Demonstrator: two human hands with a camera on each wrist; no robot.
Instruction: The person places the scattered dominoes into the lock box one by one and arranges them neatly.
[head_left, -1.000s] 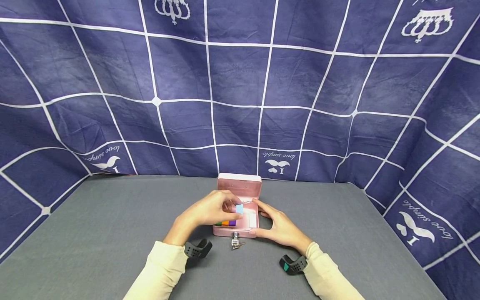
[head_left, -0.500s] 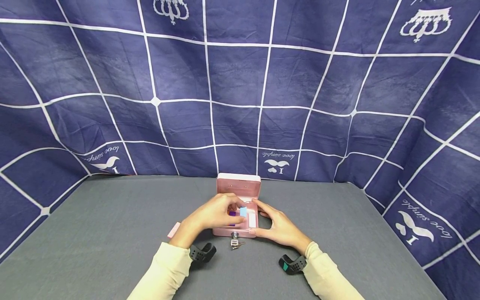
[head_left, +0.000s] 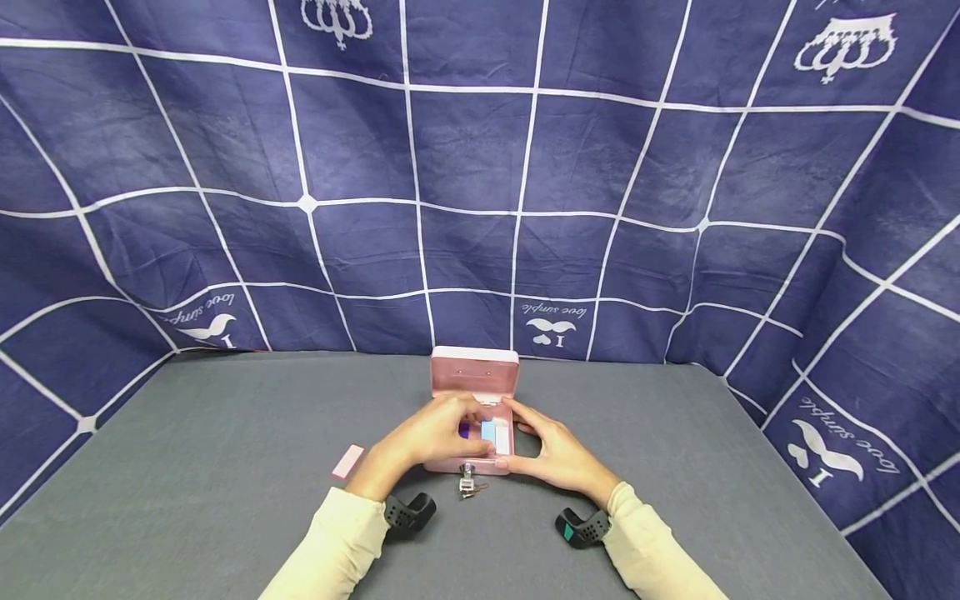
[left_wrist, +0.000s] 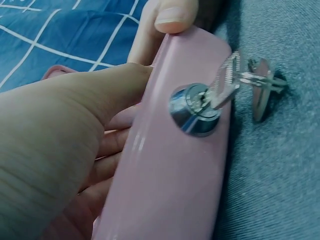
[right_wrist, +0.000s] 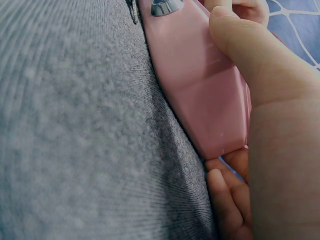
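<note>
A pink metal lockbox [head_left: 476,377] stands on the table with its lid raised. My left hand [head_left: 438,429] reaches inside, pinching a light blue block [head_left: 488,431] between thumb and fingers. Beside that block, to its right, lies a white block [head_left: 502,440]; a purple block [head_left: 464,431] shows partly under the left hand. My right hand [head_left: 553,454] grips the box's right side, thumb at the front and fingers toward the back. In the left wrist view, the left thumb passes over the front wall [left_wrist: 170,170], hiding the block.
Keys [head_left: 468,486] hang from the lock [left_wrist: 195,109] on the box's front. Left of the box, near my left wrist, a pink block [head_left: 348,461] lies on the grey table [head_left: 247,433]. A blue patterned cloth [head_left: 465,167] hangs behind the table.
My left hand has moved right and down inside the box with the light blue block, now next to the white one. The pink block has come into sight. My right hand keeps its hold.
</note>
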